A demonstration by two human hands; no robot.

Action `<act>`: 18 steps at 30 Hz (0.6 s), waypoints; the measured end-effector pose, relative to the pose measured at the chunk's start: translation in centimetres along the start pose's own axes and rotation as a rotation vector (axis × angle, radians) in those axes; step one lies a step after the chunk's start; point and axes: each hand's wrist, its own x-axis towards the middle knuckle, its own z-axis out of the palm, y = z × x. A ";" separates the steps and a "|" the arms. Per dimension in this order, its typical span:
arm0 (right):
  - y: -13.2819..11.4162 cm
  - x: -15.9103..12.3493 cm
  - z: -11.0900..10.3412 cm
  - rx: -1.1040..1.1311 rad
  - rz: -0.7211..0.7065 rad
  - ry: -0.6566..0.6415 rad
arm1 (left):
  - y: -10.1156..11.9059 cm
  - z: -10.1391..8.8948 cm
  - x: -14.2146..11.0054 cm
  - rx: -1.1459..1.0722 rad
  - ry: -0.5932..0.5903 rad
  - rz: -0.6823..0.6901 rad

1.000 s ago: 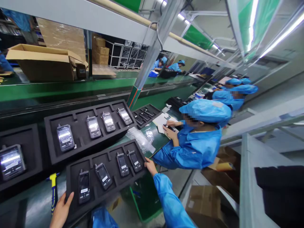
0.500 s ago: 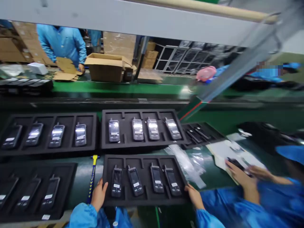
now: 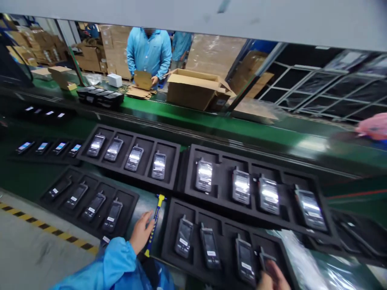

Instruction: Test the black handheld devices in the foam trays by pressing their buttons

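The near foam tray (image 3: pixel 222 226) holds a row of black handheld devices with stub antennas, such as this handheld device (image 3: pixel 210 246). At its right end, my right hand (image 3: pixel 274 277) has its fingers around the lower part of another handheld device (image 3: pixel 266 256); the frame's bottom edge cuts off the hand. My left hand (image 3: pixel 141 233) is off the tray, fingers stretched out and holding nothing. Beside it lies a thin yellow-and-blue stick (image 3: pixel 155 226) with a T-shaped yellow end, between the near tray and another loaded foam tray (image 3: pixel 127 225) on the left.
Behind stand two more loaded foam trays (image 3: pixel 137 176) (image 3: pixel 223 201). Clear plastic bags (image 3: pixel 302 257) lie right of the near tray. Across the green line, a person (image 3: pixel 148 52) in blue handles cardboard beside an open carton (image 3: pixel 193 90). Striped floor tape (image 3: pixel 51 229) runs at left.
My view has swung left. Both hands have come off the tray's sides: the left now hovers by the stick, and the right has moved onto the rightmost device.
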 end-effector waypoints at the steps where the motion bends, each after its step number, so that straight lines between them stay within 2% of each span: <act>1: -2.3 -3.8 1.9 0.116 -0.006 -0.084 | -0.4 -2.6 0.3 0.006 0.048 0.023; 2: -4.3 -7.9 4.1 0.259 0.008 -0.203 | -1.1 -5.4 0.7 0.023 0.097 0.040; 4: -7.3 -16.0 8.9 0.338 0.016 -0.527 | -3.2 -12.0 1.6 0.092 0.197 0.057; 6: -9.4 -23.6 14.1 0.362 -0.069 -0.896 | -6.4 -19.3 2.4 0.200 0.282 0.044; 7: -10.4 -27.1 16.8 0.342 -0.136 -1.035 | -8.2 -23.0 2.8 0.266 0.317 0.016; 10: -13.3 -36.1 24.4 0.304 -0.172 -1.243 | -14.0 -33.7 3.4 0.482 0.371 -0.134; 12: -15.3 -40.8 28.6 0.271 -0.134 -1.310 | -17.2 -39.2 3.5 0.612 0.353 -0.223; 13: -16.1 -42.7 30.3 0.235 -0.115 -1.340 | -18.5 -41.3 3.5 0.667 0.319 -0.244; 15: -17.4 -45.8 32.9 0.150 -0.080 -1.372 | -20.1 -44.0 3.7 0.754 0.234 -0.262; 18: -18.5 -48.6 35.4 0.036 -0.033 -1.338 | -21.0 -45.6 4.7 0.825 0.135 -0.286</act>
